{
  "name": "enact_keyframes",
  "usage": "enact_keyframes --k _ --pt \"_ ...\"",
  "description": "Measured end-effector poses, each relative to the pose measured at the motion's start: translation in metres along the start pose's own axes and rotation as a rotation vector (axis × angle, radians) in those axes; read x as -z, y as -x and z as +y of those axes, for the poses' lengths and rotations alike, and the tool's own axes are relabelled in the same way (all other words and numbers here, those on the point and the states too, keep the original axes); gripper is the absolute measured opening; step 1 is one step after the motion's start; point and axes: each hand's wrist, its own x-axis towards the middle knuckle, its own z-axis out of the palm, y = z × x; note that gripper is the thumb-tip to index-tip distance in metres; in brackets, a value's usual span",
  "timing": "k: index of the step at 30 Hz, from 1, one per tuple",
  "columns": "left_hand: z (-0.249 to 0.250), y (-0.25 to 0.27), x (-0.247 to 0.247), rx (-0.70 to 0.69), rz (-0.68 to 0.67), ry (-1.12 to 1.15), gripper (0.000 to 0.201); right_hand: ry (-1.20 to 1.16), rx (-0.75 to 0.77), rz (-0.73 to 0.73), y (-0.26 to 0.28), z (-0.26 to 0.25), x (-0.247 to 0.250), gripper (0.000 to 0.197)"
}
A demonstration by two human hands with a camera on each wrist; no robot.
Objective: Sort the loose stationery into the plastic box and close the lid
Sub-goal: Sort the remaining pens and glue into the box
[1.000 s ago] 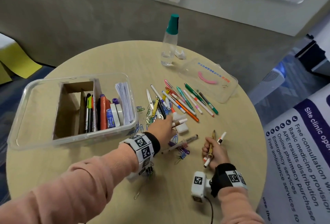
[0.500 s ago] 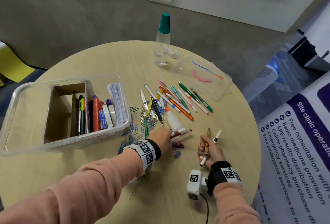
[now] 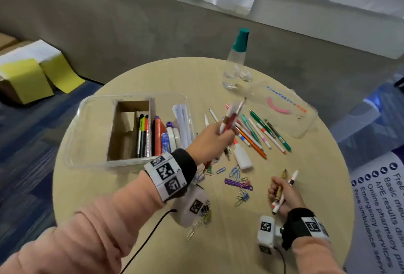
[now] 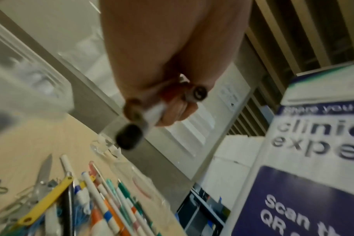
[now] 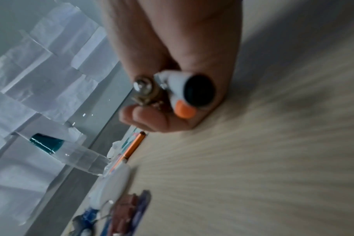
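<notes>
My left hand (image 3: 211, 140) is raised above the table and grips a bundle of pens (image 3: 231, 117), also seen end-on as pens (image 4: 150, 110) in the left wrist view. My right hand (image 3: 282, 193) rests on the table at the right and holds a brown pencil and a white pen (image 3: 284, 190); their ends (image 5: 184, 92) show in the right wrist view. The clear plastic box (image 3: 87, 120) stands at the left with a cardboard divider, markers, tape and paper inside. Its lid (image 3: 284, 112) lies at the back right. Loose pens (image 3: 260, 134) lie between them.
A clear bottle with a teal cap (image 3: 236, 59) stands at the back. A white glue bottle (image 3: 242, 156), paper clips (image 3: 239, 186), scissors (image 4: 43, 175) and a yellow clip lie mid-table. A printed banner (image 3: 380, 208) stands to the right, cardboard boxes (image 3: 28, 72) on the floor left.
My left hand has picked pens up from the table and lifted them up and back, toward the pile and box. My right hand has stayed put with its pencil and pen.
</notes>
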Motion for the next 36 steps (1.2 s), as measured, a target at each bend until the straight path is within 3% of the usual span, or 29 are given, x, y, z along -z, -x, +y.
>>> enact_keyframes --k 4,7,10,12,21,24,29,33,36 --pt "0.008 0.008 0.048 0.057 0.111 0.222 0.019 -0.028 -0.015 0.049 0.004 -0.006 -0.014 0.026" --pt "0.005 0.013 0.088 0.103 0.275 0.378 0.016 -0.067 0.060 0.066 0.015 -0.019 -0.038 0.027" --pt "-0.002 0.019 0.124 0.153 0.410 0.447 0.018 -0.141 0.157 0.006 0.031 -0.033 -0.067 0.013" --pt "-0.006 0.023 0.143 0.197 0.484 0.456 0.019 -0.157 0.193 -0.076 0.045 -0.041 -0.088 0.014" --pt "-0.024 0.022 0.175 0.250 0.670 0.055 0.013 -0.124 0.159 -0.356 0.092 -0.041 -0.155 0.022" --pt "-0.030 0.019 0.173 0.346 0.664 -0.066 0.021 -0.078 0.163 -0.382 0.095 -0.037 -0.162 0.021" --pt "-0.037 0.019 0.166 0.522 0.613 -0.288 0.056 -0.035 0.165 -0.400 0.095 -0.032 -0.163 0.021" --pt "-0.041 0.019 0.155 0.598 0.585 -0.410 0.042 -0.015 0.162 -0.406 0.095 -0.033 -0.162 0.021" --pt "-0.043 0.017 0.152 0.655 0.568 -0.467 0.043 -0.005 0.171 -0.414 0.095 -0.034 -0.160 0.020"
